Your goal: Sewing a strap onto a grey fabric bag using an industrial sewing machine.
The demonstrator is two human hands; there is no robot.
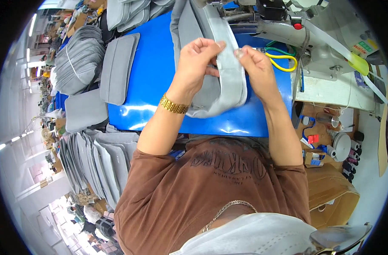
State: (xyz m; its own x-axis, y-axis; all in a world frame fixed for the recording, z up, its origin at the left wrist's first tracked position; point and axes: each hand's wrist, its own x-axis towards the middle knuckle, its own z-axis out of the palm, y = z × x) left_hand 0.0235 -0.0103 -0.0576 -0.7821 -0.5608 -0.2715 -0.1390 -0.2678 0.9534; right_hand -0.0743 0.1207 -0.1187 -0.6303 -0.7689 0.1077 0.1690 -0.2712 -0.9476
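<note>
A grey padded fabric piece [206,104] with a pale band along its right side lies on the blue work surface [145,72], under a sewing machine [313,38]. My left hand [198,61], a gold watch on its wrist, pinches the band near its upper part, with some fingertips behind the fabric. My right hand [257,70] grips the band's outer edge just to the right, thumb and forefinger together. Yellow-handled scissors [283,68] lie beside my right hand, with a green loop behind them.
Stacked grey pieces stand at upper left [77,59] and lower left [96,161]; flat grey pads [117,68] lie left of the blue surface. A cluttered shelf [321,127] with spools and a cardboard box [330,191] are at my right.
</note>
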